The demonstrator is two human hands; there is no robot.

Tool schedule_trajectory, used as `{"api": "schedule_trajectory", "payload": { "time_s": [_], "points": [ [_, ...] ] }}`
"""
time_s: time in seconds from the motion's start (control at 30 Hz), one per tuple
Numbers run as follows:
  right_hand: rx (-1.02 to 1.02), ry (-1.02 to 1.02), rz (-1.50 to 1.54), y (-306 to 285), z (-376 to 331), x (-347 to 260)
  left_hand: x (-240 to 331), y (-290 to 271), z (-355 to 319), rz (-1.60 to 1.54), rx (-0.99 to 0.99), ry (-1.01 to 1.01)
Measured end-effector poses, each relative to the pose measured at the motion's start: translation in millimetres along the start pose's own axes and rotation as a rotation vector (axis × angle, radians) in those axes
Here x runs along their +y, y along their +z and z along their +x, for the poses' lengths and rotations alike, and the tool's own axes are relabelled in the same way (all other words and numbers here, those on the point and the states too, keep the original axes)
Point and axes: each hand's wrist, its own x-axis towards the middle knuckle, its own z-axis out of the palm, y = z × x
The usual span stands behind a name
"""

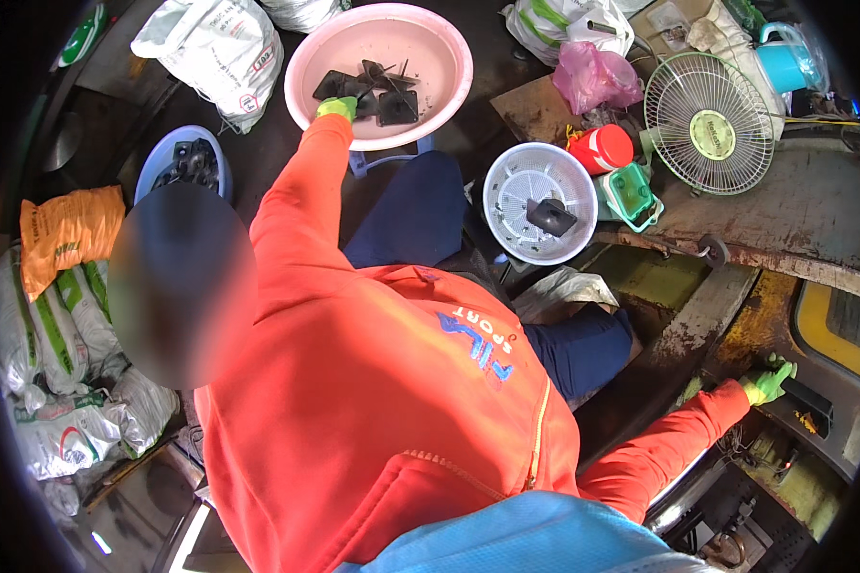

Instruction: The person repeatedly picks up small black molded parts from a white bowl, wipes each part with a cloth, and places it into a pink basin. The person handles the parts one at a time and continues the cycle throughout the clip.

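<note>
My left hand [337, 107], in a yellow-green glove, reaches into a pink basin [299, 95] at the top. Its fingers are closed on a black part beside several other black square-flanged parts [397, 107]. At the far right my right hand [766, 384], also gloved, lies with fingers apart on the dark edge of a machine [846, 425]. Close to those fingers is a dark slot [810, 409] with orange bits in it. One more black part [551, 218] lies in a white perforated basket [500, 181] between my hands.
A blue basin [223, 158] with black pieces stands left, among white sacks [222, 62] and an orange bag [75, 234]. To the right are a wire-caged fan [709, 134], a red-lidded jug [602, 148] and a green basket [631, 194] by a worn bench [793, 210]. A blurred patch covers part of the left.
</note>
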Motion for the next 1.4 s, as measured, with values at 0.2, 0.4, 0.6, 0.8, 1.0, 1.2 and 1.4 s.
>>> {"api": "schedule_trajectory", "payload": {
  "time_s": [0.2,0.4,0.6,0.8,1.0,1.2,1.4],
  "points": [
    [0.066,-0.024,-0.168,15.1,-38.8,-25.5,46.3,29.4,4.3,-0.141,-0.015,0.036],
    [0.17,-0.032,-0.093,29.4,-108.2,-71.1,118.8,6.3,-126.2,-0.394,0.023,0.214],
    [0.532,-0.076,-0.29,19.2,-175.2,-110.5,180.8,6.4,-262.4,-1.042,-1.063,0.275],
    [0.311,-0.874,-0.871,19.6,-220.8,-134.8,183.4,39.8,-309.2,-1.191,-1.353,-0.145],
    [0.444,-1.055,-0.977,-0.8,-226.3,-177.3,171.6,68.2,-306.0,-1.178,-1.299,-0.189],
    [0.445,-1.465,-1.622,-34.4,-240.6,-222.5,168.8,92.0,-288.0,-1.203,-1.21,-0.262],
    [0.519,-1.341,-1.744,-58.2,-282.9,-236.4,166.0,116.2,-275.1,-1.175,-1.206,-0.223]
  ]
}}
